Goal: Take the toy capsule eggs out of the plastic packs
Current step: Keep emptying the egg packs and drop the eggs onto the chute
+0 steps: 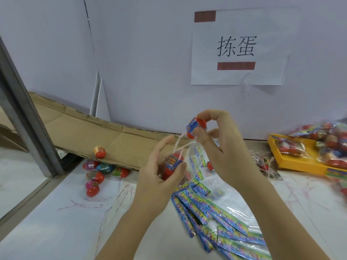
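Observation:
My right hand (223, 145) pinches a red and blue capsule egg (196, 126) between thumb and fingers, just above the mouth of a clear plastic pack (195, 162). My left hand (161, 171) grips the lower part of that pack, with another red egg (171, 164) inside it under my thumb. The pack hangs between the two hands over the table. Several loose eggs (93, 175) lie at the left beside a cardboard ramp, and one egg (99, 152) sits on the ramp.
A cardboard ramp (80, 132) slopes along the back wall. Empty packs with blue-green headers (216, 218) pile up at the front. A yellow basket (293, 162) of full packs stands at the right. A metal post (28, 117) rises at the left.

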